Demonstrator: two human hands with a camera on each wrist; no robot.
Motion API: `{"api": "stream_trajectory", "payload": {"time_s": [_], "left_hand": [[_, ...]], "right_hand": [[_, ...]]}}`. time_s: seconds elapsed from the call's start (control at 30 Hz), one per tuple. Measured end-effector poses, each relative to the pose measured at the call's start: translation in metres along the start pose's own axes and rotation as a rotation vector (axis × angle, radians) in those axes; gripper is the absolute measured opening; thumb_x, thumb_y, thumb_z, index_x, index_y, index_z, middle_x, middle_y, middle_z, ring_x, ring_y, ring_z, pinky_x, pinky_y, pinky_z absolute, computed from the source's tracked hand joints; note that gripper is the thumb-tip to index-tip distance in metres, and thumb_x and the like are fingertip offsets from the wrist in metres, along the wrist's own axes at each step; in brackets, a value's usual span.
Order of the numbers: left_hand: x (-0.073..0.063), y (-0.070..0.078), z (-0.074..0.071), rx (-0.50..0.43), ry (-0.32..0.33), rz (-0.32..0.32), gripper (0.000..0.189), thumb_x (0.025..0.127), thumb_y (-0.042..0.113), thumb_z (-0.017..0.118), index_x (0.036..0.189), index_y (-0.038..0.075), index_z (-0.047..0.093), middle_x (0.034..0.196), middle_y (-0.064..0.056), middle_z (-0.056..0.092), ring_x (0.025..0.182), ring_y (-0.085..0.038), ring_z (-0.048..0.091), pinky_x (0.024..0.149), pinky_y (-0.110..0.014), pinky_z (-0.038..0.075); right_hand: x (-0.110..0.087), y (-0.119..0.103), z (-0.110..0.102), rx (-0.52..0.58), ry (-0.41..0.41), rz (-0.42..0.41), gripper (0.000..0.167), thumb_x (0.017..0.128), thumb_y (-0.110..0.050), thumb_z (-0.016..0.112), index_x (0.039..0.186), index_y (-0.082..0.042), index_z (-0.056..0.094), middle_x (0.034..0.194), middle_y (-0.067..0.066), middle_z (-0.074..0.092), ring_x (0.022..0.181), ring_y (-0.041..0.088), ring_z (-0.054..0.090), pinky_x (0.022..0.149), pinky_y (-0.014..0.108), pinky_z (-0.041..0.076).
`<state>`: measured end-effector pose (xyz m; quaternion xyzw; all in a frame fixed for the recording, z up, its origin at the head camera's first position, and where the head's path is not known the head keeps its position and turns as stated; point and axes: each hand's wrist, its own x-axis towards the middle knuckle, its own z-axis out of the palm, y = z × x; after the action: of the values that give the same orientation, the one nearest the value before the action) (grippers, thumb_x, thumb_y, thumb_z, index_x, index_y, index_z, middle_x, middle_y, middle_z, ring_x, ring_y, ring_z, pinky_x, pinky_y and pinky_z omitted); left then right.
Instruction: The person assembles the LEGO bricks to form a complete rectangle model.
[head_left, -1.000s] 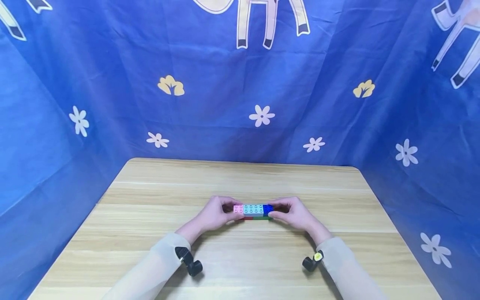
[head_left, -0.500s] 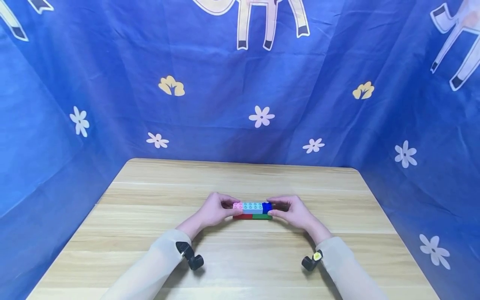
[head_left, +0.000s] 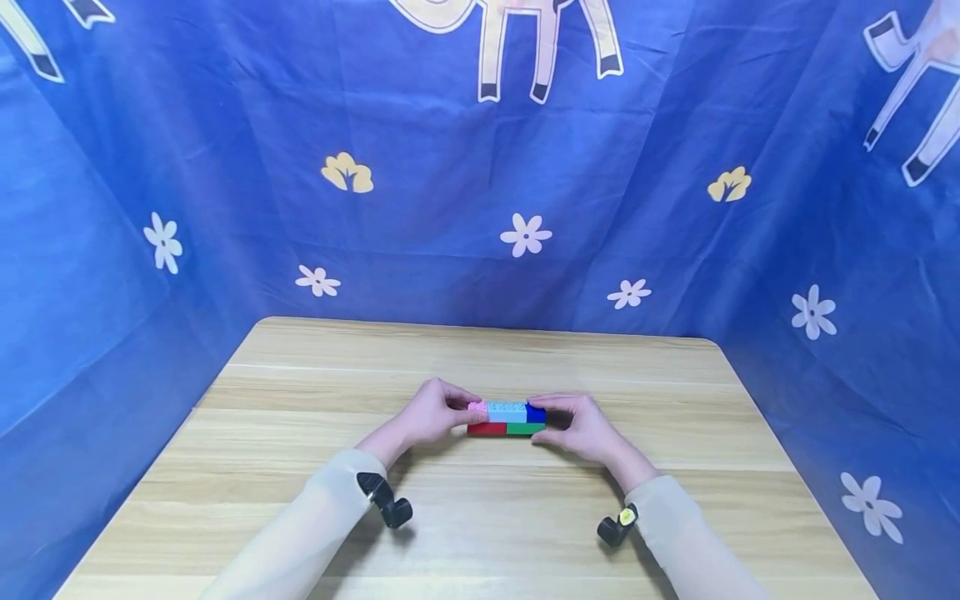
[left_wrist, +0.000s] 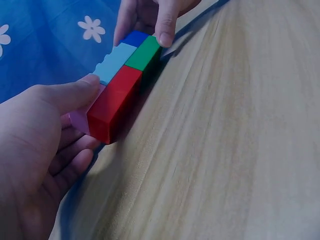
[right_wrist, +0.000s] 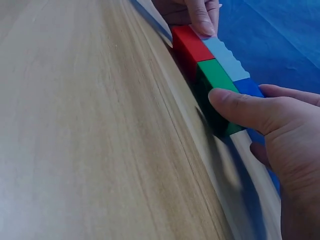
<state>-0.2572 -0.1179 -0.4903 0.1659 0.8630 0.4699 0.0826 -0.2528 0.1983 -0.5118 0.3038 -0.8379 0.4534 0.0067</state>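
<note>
Toy building bricks, joined in two layers, form a short bar between both hands. Studded pink (head_left: 478, 407), light blue (head_left: 507, 412) and dark blue (head_left: 536, 414) bricks make the upper row. Below them sit a red brick (head_left: 487, 428) and a green brick (head_left: 526, 428). My left hand (head_left: 431, 415) pinches the pink end, thumb in front and fingers behind. At the other end my right hand (head_left: 585, 429) grips the bar; its thumb (right_wrist: 227, 100) presses the green brick while its fingers reach behind the dark blue one. The fingers partly hide both ends.
A light wood table (head_left: 480, 517) lies under the hands, its far corners rounded. Blue cloth (head_left: 420, 233) printed with flowers and animals hangs behind it and along both sides. Each wrist carries a small black camera, the left one (head_left: 390, 504) and the right one (head_left: 617, 527).
The bar has tipped so that more of the red and green front faces shows. My right thumb has moved down from the dark blue brick to the green one. The left hand has risen slightly.
</note>
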Motion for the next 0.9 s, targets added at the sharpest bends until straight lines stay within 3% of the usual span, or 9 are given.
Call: {"api": "stream_trajectory", "payload": {"time_s": [0.23, 0.5, 0.7, 0.9], "left_hand": [[0.001, 0.000, 0.000, 0.011, 0.007, 0.006, 0.047, 0.089, 0.041, 0.087, 0.120, 0.006, 0.080, 0.101, 0.000, 0.079, 0.092, -0.013, 0.071, 0.087, -0.036, 0.058], [-0.001, -0.004, -0.001, -0.060, 0.012, 0.090, 0.058, 0.087, 0.033, 0.091, 0.134, 0.003, 0.073, 0.125, -0.008, 0.075, 0.110, -0.019, 0.073, 0.098, -0.038, 0.056], [-0.006, -0.007, -0.003, 0.040, 0.027, 0.167, 0.063, 0.075, 0.037, 0.099, 0.129, 0.012, 0.078, 0.123, 0.001, 0.076, 0.120, -0.020, 0.068, 0.106, -0.043, 0.051], [-0.007, -0.012, -0.002, 0.088, 0.044, 0.207, 0.056, 0.075, 0.027, 0.100, 0.125, 0.015, 0.079, 0.122, 0.001, 0.076, 0.122, -0.022, 0.067, 0.109, -0.044, 0.048]], "right_hand": [[0.002, 0.001, -0.001, -0.040, 0.000, -0.014, 0.052, 0.082, -0.022, 0.095, 0.131, -0.018, 0.077, 0.132, -0.005, 0.072, 0.127, 0.023, 0.065, 0.112, 0.048, 0.046], [0.005, 0.000, -0.002, -0.054, -0.025, 0.020, 0.052, 0.084, -0.020, 0.094, 0.133, -0.015, 0.076, 0.133, -0.002, 0.072, 0.127, 0.024, 0.065, 0.112, 0.048, 0.046], [0.007, 0.001, -0.005, -0.065, -0.041, 0.043, 0.054, 0.085, -0.027, 0.093, 0.135, -0.016, 0.075, 0.135, -0.001, 0.071, 0.129, 0.025, 0.063, 0.113, 0.049, 0.045], [0.009, 0.003, -0.006, -0.066, -0.046, 0.048, 0.053, 0.085, -0.027, 0.093, 0.134, -0.017, 0.076, 0.134, -0.002, 0.071, 0.129, 0.023, 0.064, 0.113, 0.048, 0.045]]}}
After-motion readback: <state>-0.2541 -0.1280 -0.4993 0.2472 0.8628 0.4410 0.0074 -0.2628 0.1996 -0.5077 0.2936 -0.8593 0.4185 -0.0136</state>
